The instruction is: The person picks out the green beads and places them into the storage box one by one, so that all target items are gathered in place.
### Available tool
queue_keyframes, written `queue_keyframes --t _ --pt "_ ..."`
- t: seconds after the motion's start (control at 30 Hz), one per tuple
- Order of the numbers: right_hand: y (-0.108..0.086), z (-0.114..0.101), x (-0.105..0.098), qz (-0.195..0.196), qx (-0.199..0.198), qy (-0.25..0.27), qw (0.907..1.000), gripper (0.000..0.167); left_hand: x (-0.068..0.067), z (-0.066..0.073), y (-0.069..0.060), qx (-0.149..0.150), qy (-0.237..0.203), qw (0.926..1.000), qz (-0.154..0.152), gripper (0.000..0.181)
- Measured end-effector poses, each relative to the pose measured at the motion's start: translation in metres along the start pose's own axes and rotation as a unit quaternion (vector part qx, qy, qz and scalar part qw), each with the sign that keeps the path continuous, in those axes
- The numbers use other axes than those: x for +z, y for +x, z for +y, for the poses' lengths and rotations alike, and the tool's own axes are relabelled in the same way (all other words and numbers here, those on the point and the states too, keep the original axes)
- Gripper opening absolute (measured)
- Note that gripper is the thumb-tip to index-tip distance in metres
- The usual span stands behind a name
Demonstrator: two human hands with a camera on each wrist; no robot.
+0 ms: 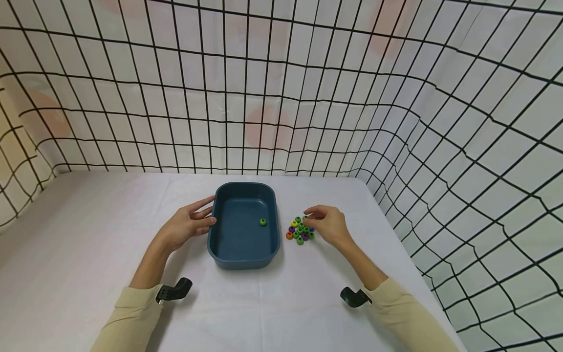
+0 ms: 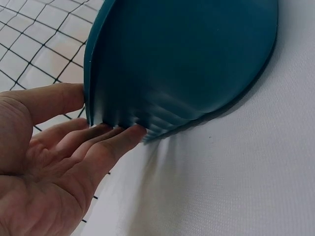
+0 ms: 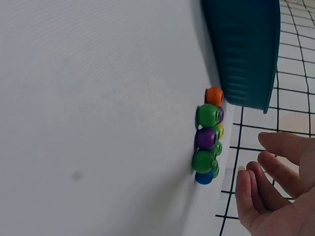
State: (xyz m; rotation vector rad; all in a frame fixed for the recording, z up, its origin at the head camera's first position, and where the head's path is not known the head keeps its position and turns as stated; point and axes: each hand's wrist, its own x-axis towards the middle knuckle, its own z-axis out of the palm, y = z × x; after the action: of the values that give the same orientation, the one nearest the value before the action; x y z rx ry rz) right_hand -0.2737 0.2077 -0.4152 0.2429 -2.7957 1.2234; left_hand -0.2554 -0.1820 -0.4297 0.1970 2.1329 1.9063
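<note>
A dark blue-green rectangular tray (image 1: pixel 233 244) stands on the white cloth, with one green bead (image 1: pixel 263 222) inside. My left hand (image 1: pixel 182 229) touches the tray's left side; in the left wrist view, the extended fingers and thumb of that hand (image 2: pixel 64 157) rest against its outer wall and rim. To the right of the tray lies a cluster of beads (image 1: pixel 300 230), mostly green, with purple, yellow, orange and blue ones. Over the cluster's right edge hovers my right hand (image 1: pixel 331 225). Its thumb and fingers are apart in the right wrist view, with no bead visible between them.
A white cloth (image 1: pixel 264 313) covers the table. Black wire grid (image 1: pixel 272 90) rises behind the table, with more grid (image 1: pixel 466 186) along the right side. Each sleeve cuff carries a black wrist mount, one on the left (image 1: pixel 174 289) and one on the right (image 1: pixel 354 297).
</note>
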Motion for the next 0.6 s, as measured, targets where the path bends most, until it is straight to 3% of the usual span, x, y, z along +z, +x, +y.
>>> queue_keyframes --t 0.6 --pt "-0.011 0.018 -0.006 -0.029 0.022 -0.023 0.9991 0.023 0.0 -0.001 0.0 0.0 0.003 1.0 0.003 0.074"
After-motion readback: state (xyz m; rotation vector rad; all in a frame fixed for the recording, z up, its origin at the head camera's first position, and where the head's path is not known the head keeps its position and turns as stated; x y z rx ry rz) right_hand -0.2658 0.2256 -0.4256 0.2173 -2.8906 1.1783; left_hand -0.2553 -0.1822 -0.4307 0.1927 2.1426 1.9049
